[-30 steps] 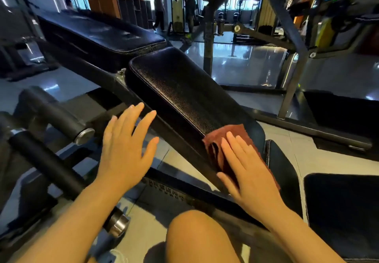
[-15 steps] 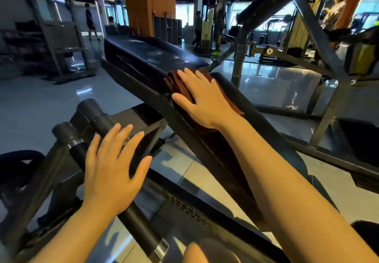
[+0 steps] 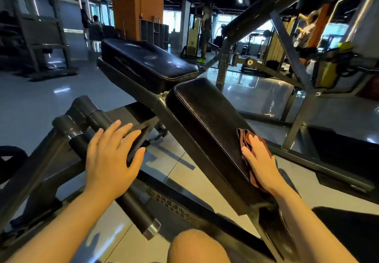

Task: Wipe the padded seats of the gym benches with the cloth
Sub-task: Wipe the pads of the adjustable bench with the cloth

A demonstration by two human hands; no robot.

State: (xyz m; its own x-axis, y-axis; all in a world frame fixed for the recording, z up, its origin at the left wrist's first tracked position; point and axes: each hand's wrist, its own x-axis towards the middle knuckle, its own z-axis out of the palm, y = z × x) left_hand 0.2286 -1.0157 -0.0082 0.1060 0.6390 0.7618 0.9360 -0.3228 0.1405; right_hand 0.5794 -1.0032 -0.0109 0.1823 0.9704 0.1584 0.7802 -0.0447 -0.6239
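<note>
One cloth (image 3: 248, 145), reddish brown, lies on the right edge of the near padded seat (image 3: 207, 123), and the right hand (image 3: 259, 164) presses it flat with straight fingers, so nothing is really pinched. This is the main risk, I think: the seat slopes down and the cloth sits partly over the side, so a quick stroke could let it slide from under the palm and drop to the floor (image 3: 184, 172). The left hand (image 3: 111, 160) is spread, fingers apart, above the black roller (image 3: 86, 119) of the frame (whether it touches, I cannot tell). The upper pad (image 3: 147, 61) stands just beyond the near one and probably is not wiped yet. A slanted steel beam (image 3: 287, 43) on the right could block a long reach. People stand far behind.
</note>
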